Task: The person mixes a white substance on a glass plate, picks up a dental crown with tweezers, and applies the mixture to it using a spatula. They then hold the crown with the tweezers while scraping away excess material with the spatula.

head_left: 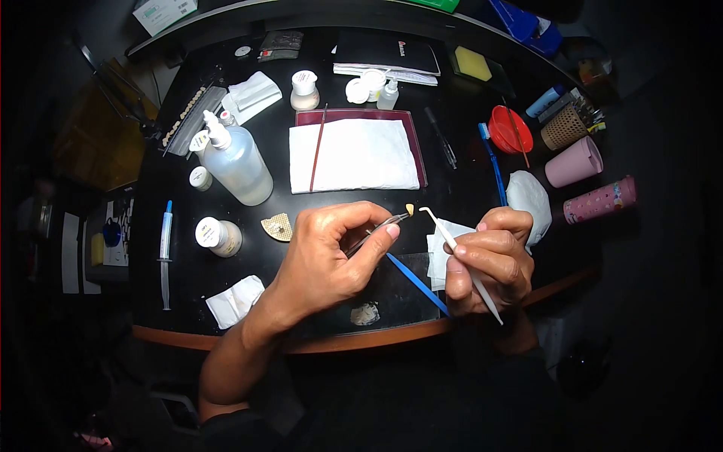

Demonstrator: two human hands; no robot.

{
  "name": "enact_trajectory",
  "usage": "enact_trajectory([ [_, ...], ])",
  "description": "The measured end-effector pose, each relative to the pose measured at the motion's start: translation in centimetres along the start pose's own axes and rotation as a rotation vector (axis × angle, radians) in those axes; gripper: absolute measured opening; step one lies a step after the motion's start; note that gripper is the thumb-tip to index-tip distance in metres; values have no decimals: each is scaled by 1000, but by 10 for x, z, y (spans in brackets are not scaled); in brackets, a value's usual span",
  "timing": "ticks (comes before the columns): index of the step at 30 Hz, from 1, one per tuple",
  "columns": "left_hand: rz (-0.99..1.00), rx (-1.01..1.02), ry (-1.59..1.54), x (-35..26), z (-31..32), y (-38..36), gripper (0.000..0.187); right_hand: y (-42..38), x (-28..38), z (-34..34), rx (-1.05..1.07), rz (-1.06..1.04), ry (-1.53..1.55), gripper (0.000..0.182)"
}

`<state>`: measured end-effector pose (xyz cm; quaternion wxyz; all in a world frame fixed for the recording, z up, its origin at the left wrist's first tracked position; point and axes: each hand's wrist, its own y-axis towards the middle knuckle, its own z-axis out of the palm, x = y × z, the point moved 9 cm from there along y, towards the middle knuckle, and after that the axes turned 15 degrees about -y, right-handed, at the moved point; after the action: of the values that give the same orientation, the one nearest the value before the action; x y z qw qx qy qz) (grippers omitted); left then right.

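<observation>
My left hand (331, 245) is closed around metal tweezers (385, 224). Their tips grip a small yellowish tooth-shaped piece, like a dental crown (410, 209). To the right, my right hand (493, 264) pinches a white applicator stick (476, 281) whose thin tip is bent toward the crown. A small gap separates that tip from the crown. Under the hands, a blue stick (418, 282) lies slanted on the black table, and a folded white tissue (439, 260) is partly hidden by my right hand. A honeycomb-patterned piece (278, 227) lies left of my left hand.
A white paper towel (361, 154) with a thin red brush (319, 147) lies ahead. On the left stand a pump bottle (239, 166) and a capped jar (219, 236), near a syringe (166, 256). A red bowl (510, 129), pink cup (574, 162) and blue toothbrush (493, 166) are right.
</observation>
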<state>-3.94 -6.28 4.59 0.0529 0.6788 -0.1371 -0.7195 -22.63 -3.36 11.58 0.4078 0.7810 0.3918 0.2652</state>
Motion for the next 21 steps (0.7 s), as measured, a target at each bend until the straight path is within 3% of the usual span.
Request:
enact_trajectory([
  [2,216,-37,126,-11,-2,1,10,0,-1,-1,0,-1,4,29],
  [8,407,-124,350,-31,0,-4,17,0,-1,0,9,7,-2,27],
  [21,423,-121,359,-32,-1,-4,19,0,-3,6,25,12,11,25],
])
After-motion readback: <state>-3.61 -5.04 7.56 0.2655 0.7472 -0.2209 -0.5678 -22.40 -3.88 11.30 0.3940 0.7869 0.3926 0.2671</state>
